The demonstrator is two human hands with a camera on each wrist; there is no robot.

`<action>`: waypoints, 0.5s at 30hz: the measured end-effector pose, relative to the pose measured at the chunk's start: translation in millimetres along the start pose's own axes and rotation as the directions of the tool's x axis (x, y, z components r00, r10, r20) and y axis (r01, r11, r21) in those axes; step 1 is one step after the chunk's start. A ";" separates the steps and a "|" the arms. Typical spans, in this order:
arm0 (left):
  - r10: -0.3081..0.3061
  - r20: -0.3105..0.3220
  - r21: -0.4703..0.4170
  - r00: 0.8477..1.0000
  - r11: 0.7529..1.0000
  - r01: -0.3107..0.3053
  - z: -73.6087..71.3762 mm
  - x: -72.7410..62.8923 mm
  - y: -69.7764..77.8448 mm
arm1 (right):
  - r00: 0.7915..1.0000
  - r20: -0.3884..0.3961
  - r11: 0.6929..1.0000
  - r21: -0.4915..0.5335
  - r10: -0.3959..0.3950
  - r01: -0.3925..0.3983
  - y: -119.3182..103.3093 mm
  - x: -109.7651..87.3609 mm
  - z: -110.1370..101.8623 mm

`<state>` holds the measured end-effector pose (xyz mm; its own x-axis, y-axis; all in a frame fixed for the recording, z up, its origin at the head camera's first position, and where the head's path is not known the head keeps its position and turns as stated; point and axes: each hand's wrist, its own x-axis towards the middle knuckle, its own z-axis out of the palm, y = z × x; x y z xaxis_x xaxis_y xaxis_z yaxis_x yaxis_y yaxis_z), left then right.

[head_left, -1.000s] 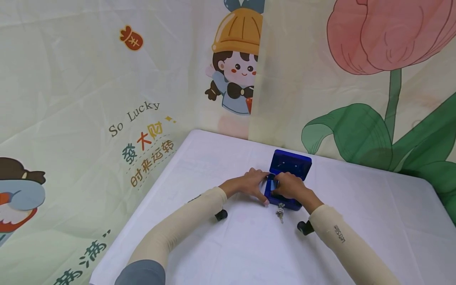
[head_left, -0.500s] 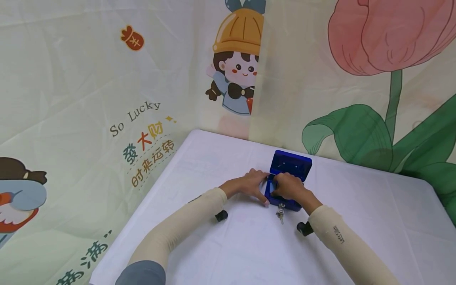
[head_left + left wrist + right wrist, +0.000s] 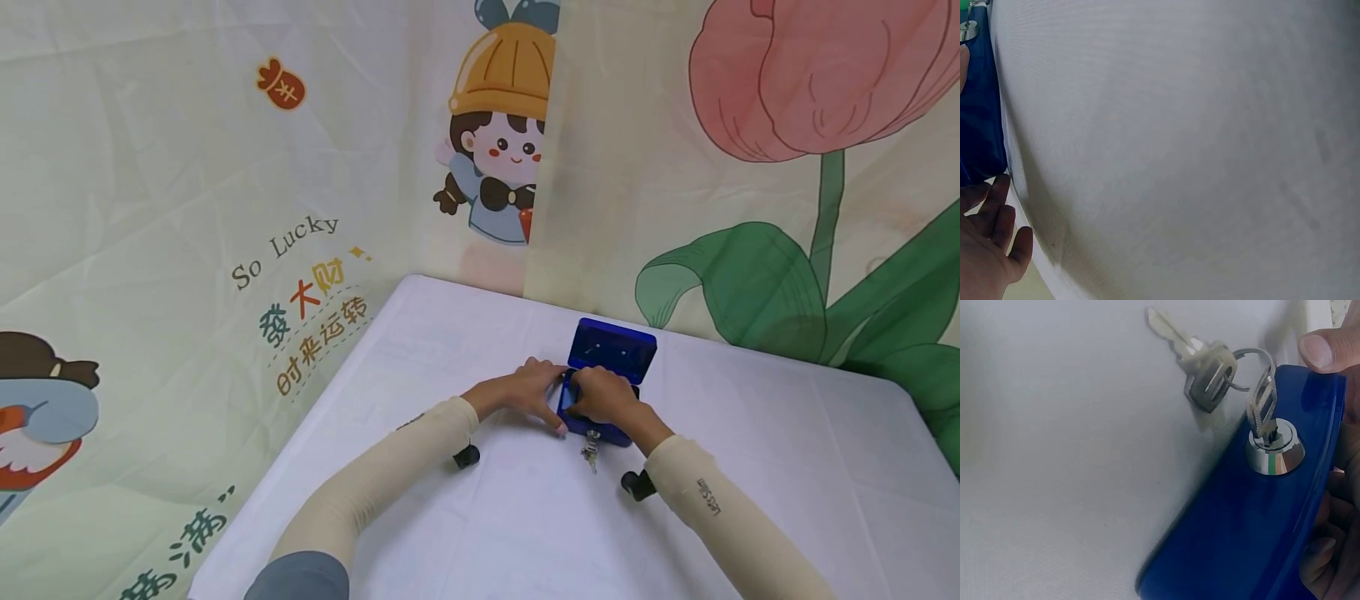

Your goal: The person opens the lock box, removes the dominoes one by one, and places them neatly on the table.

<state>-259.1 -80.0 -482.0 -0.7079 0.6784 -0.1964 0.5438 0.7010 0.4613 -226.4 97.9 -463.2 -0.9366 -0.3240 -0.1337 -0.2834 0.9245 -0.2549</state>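
Note:
A small blue cash box (image 3: 609,434) stands on the white tabletop, its lid (image 3: 612,350) raised. My left hand (image 3: 531,393) holds the box's left end, fingers at the back corner and thumb at the front one. The left thumb (image 3: 1321,351) also shows at the box's edge in the right wrist view. My right hand (image 3: 604,395) reaches inside the box with curled fingers (image 3: 1321,553); I cannot tell whether they grip anything. In the front wall sits a silver lock (image 3: 1275,456) with a key in it, and a second key (image 3: 1210,375) hangs from the same ring.
The white-covered table (image 3: 750,467) reaches a printed fabric backdrop (image 3: 360,150) behind and to the left. Black camera pieces hang under both wrists, the left one (image 3: 467,456) and the right one (image 3: 637,485) close above the tabletop.
My right hand has shifted slightly left within the box, its forearm following. The left hand stays at the box's end, and the box and keys keep their place.

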 end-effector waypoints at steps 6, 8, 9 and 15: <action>-0.003 0.001 0.005 1.000 1.000 0.003 0.8 0.9 -0.6 | 1.000 -0.007 1.000 0.005 0.002 -0.002 -0.6 1.2 2.4; -0.004 0.001 0.008 1.000 1.000 0.004 1.1 1.5 -0.9 | 1.000 -0.007 1.000 0.012 0.003 -0.003 -1.0 1.3 2.9; -0.003 0.001 0.008 1.000 1.000 0.003 1.3 1.8 -1.0 | 1.000 -0.007 1.000 0.014 0.004 -0.004 -1.1 1.4 3.1; 0.005 -0.007 0.015 1.000 1.000 -0.005 2.2 3.9 -2.3 | 1.000 -0.010 1.000 0.013 0.004 -0.003 -0.8 1.0 3.0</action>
<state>-262.1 -78.5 -485.7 -0.7083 0.6803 -0.1884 0.5538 0.7010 0.4492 -226.4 96.2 -465.9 -0.9395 -0.3187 -0.1254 -0.2775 0.9230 -0.2666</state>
